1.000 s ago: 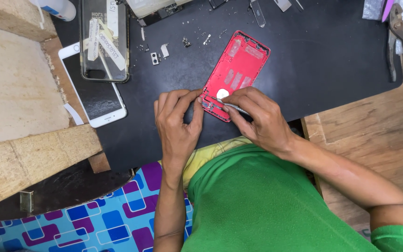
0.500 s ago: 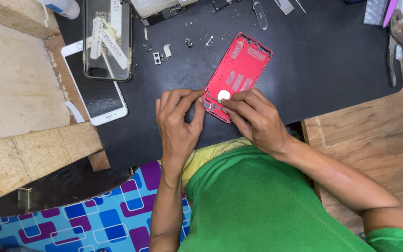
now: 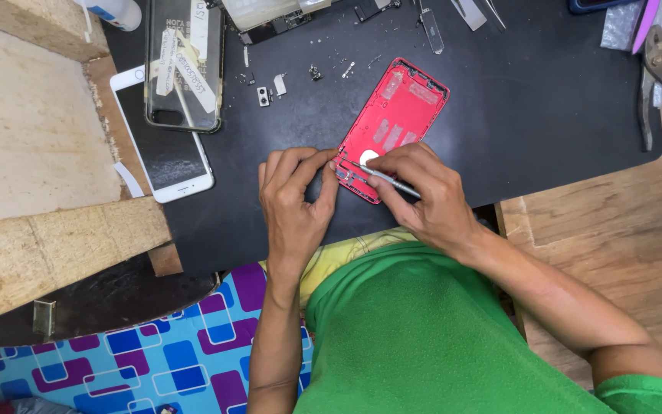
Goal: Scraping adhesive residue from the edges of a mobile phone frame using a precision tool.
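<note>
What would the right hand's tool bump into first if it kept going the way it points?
Probably the left hand: the right hand aims its thin metal tool leftward across the red phone shell, toward the left fingertips.

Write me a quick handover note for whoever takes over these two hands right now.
Left hand: fingertips steady the near end of the red phone housing on the black mat.
Right hand: holds a thin metal tool, tip at the housing's near end.
Done: housing lies open; small screws and brackets lie loose on the mat.
Left: white phone and clear case lie untouched, left of the housing.
</note>
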